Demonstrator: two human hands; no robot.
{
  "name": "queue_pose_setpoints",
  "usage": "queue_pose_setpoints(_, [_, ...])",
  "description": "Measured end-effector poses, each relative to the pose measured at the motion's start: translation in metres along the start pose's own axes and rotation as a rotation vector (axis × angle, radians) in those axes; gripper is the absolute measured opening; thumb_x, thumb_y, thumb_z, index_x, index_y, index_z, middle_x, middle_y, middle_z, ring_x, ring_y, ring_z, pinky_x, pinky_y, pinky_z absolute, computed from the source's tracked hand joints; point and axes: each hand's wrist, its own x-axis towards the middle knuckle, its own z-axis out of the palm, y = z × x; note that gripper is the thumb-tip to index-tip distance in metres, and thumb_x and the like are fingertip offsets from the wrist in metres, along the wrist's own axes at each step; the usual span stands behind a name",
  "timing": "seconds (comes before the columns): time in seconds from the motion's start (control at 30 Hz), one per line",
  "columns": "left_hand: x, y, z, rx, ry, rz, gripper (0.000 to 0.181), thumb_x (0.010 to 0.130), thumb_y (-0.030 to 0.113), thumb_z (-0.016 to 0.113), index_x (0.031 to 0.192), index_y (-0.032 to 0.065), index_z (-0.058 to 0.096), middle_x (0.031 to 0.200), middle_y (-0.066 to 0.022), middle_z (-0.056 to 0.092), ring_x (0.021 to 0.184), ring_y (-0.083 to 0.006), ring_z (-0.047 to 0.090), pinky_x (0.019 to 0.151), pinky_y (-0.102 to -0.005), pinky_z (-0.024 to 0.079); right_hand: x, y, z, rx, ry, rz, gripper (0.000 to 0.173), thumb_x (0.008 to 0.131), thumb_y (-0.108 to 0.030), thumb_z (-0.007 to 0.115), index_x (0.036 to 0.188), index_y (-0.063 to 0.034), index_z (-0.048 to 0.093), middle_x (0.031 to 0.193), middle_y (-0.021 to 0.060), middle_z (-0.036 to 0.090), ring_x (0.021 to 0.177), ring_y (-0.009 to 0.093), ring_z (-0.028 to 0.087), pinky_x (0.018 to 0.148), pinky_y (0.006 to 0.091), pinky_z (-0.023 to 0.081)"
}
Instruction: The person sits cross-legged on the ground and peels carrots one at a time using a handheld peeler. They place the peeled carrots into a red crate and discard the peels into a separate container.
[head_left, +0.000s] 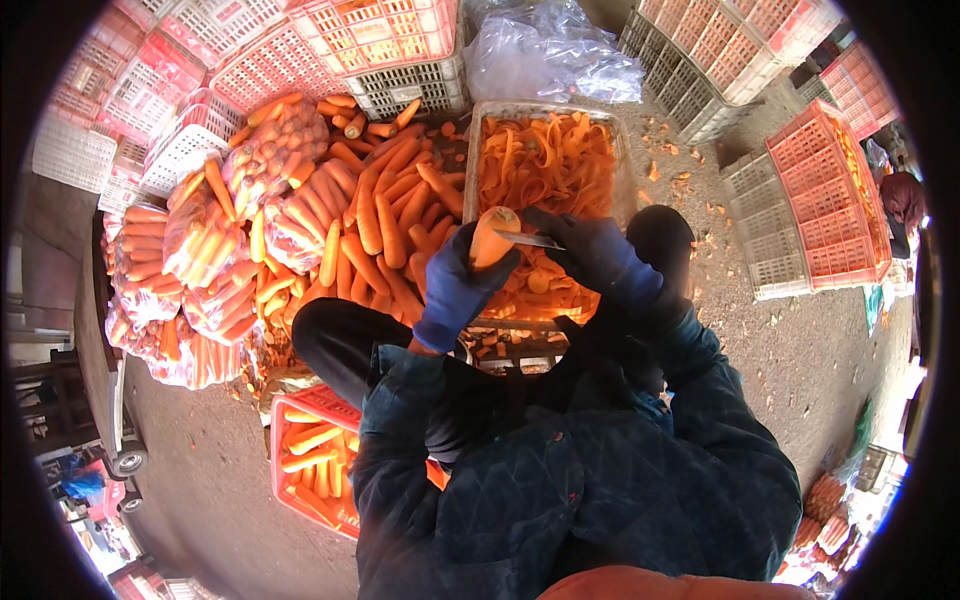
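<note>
My left hand (466, 274), in a blue work glove, grips a thick carrot (491, 244) with its blunt end up. A knife blade (529, 240) lies against the upper part of that carrot. Its handle is hidden inside my gloved right hand (589, 247), which is closed around it. Beneath both hands sits a pale plastic tub (472, 161) full of orange carrot peelings (551, 161). Left of the tub, whole carrots (382, 225) lie in a large heap near my left wrist.
Clear plastic bags of carrots (202, 247) lie at the left. A red crate of carrots (315, 457) stands beside my left leg. Stacked plastic crates (375, 37) rise behind the heap, with more crates (817, 202) at right. Plastic sheeting (551, 52) lies beyond the tub.
</note>
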Motion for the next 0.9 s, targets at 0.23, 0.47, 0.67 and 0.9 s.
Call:
queue_pose_setpoints(0.23, [-0.002, -0.002, -0.003, 0.075, -0.177, 0.069, 0.038, 0.078, 0.015, 0.082, 0.109, -0.0012, 0.066, 0.091, -0.0096, 0.073, 0.08, -0.0116, 0.069, 0.07, -0.0273, 0.055, 0.012, 0.009, 0.01, -0.001, -0.06, -0.097, 0.045, 0.09, -0.022, 0.061, 0.134, -0.0228, 0.052, 0.098, 0.009, 0.07, 0.082, 0.03, 0.07, 0.063, 0.0436, 0.053])
queue_pose_setpoints(0.47, [-0.007, -0.018, -0.005, 0.297, -0.297, 0.109, 0.041, 0.075, 0.018, 0.085, 0.107, -0.0017, 0.066, 0.089, -0.0125, 0.072, 0.085, -0.0193, 0.071, 0.075, -0.0318, 0.054, 0.03, 0.017, 0.037, -0.044, -0.158, 0.03, 0.042, 0.09, -0.017, 0.056, 0.131, -0.0212, 0.056, 0.09, 0.0112, 0.071, 0.08, 0.031, 0.07, 0.065, 0.0443, 0.054])
queue_pose_setpoints(0.67, [-0.004, 0.002, 0.01, 0.049, -0.397, 0.21, 0.045, 0.071, 0.009, 0.084, 0.111, 0.002, 0.065, 0.1, -0.0105, 0.071, 0.094, -0.0218, 0.069, 0.084, -0.0346, 0.054, 0.025, 0.223, 0.104, -0.203, 0.119, 0.052, 0.032, 0.091, -0.02, 0.059, 0.123, -0.013, 0.061, 0.093, 0.0167, 0.07, 0.078, 0.038, 0.068, 0.066, 0.0484, 0.053])
queue_pose_setpoints(0.9, [0.008, 0.009, -0.006, 0.069, -0.016, 0.241, 0.048, 0.069, 0.011, 0.087, 0.111, 0.0027, 0.065, 0.101, -0.0085, 0.07, 0.09, -0.0196, 0.068, 0.08, -0.0321, 0.054, 0.016, 0.021, 0.013, 0.185, 0.167, 0.003, 0.056, 0.084, -0.014, 0.068, 0.138, -0.0148, 0.05, 0.089, 0.0119, 0.07, 0.069, 0.034, 0.068, 0.057, 0.0419, 0.053])
